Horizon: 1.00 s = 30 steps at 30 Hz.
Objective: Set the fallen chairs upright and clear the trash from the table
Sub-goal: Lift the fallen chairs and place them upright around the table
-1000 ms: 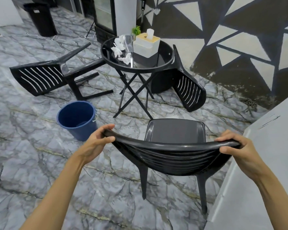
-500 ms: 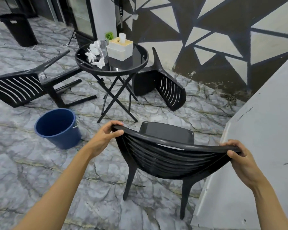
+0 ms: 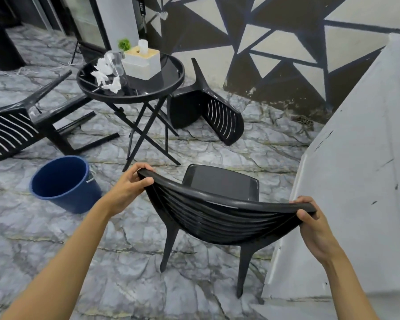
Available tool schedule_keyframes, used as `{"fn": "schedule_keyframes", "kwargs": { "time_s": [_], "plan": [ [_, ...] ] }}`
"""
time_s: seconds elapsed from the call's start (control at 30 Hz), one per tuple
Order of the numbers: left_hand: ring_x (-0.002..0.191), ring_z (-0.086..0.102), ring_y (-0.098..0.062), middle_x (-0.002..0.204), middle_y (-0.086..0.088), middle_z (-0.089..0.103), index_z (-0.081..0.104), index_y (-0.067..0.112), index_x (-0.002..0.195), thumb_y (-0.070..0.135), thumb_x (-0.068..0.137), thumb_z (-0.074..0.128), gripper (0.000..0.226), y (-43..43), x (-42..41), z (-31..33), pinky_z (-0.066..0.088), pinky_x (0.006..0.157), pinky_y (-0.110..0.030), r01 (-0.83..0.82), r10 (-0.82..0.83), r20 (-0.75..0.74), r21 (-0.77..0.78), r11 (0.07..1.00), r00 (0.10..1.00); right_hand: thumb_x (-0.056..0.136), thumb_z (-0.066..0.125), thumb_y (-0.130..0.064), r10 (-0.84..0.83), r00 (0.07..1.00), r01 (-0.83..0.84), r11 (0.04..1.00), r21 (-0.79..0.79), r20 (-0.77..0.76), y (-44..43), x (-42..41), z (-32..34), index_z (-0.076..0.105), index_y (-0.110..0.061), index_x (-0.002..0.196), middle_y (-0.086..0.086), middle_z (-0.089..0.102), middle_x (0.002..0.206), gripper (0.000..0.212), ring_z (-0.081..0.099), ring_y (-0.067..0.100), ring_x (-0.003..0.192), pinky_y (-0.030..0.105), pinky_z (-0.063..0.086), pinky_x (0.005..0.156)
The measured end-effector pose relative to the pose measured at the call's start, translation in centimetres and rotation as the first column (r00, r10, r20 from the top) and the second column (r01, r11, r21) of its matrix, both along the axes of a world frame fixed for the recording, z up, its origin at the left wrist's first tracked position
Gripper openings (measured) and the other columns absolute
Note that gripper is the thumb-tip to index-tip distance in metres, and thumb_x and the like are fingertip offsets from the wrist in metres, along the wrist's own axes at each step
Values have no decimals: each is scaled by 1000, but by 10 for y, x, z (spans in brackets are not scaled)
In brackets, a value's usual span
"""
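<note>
A black plastic chair [image 3: 219, 218] stands upright in front of me, its seat facing the table. My left hand [image 3: 131, 184] grips the left end of its backrest rail and my right hand [image 3: 310, 218] grips the right end. Two more black chairs lie tipped over: one [image 3: 16, 130] on the floor at the left, another [image 3: 213, 112] behind the table by the wall. The round black table [image 3: 162, 88] holds crumpled white tissues [image 3: 104, 76], a clear glass [image 3: 117, 63] and a white tissue box [image 3: 141, 63].
A blue bucket [image 3: 62, 183] stands on the marble floor left of the upright chair. A grey wall or counter [image 3: 356, 181] runs close along my right. A black bin [image 3: 0, 47] stands at the far left, and a small green plant [image 3: 124, 44] behind the table.
The upright chair, held at both ends of its backrest, has turned and shifted slightly toward the table. My view has swung right, so the table and fallen chairs sit further left.
</note>
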<state>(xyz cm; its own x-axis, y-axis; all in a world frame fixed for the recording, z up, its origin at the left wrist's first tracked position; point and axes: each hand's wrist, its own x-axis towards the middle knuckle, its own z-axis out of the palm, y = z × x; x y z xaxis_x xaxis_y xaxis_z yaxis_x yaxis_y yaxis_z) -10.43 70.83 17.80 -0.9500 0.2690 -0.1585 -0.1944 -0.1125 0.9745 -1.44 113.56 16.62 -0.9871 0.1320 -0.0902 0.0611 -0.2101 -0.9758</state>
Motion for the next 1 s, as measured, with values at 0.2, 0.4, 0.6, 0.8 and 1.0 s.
{"fn": "schedule_keyframes", "kwargs": {
  "time_s": [0.2, 0.4, 0.6, 0.8, 1.0],
  "plan": [
    [87, 64, -13, 94, 1, 70, 66, 20, 85, 10, 65, 69, 23, -25, 30, -19, 54, 76, -18, -160, 162, -33, 55, 986, 986, 71, 55, -6, 75, 997, -76, 997, -29, -10, -18, -2, -1, 54, -16, 85, -9, 64, 72, 18, 60, 5, 68, 13, 49, 61],
    [86, 66, -9, 93, 3, 71, 69, 21, 87, 35, 48, 89, 47, -52, 50, -24, 54, 76, -17, -282, 288, -77, 75, 956, 955, 70, 56, -3, 146, 989, -147, 986, -77, -16, -43, -32, 8, 56, -16, 83, -9, 63, 72, 18, 60, 5, 68, 13, 49, 63],
    [84, 66, -7, 94, 5, 71, 67, 21, 88, 5, 74, 60, 23, -98, 65, -22, 54, 76, -16, -416, 418, -85, 41, 908, 904, 69, 58, -2, 279, 960, -274, 955, -114, 30, -92, -72, 1, 57, -16, 80, -1, 58, 76, 18, 59, 11, 69, 19, 49, 66],
    [85, 66, -4, 94, 8, 71, 68, 27, 89, 10, 75, 58, 24, -134, 74, -23, 52, 81, -15, -501, 502, -105, 36, 865, 858, 68, 60, -2, 395, 918, -391, 913, -115, 14, -140, -111, 2, 57, -15, 81, -4, 63, 74, 19, 62, 9, 68, 18, 51, 66],
    [89, 64, -4, 96, 6, 68, 65, 23, 95, 15, 77, 58, 21, -137, 70, -20, 52, 83, -15, -525, 526, -74, 33, 851, 847, 71, 61, -8, 456, 889, -457, 887, -65, -25, -152, -153, 22, 58, -19, 83, -8, 61, 71, 16, 60, 7, 68, 16, 50, 66]
  ]
}}
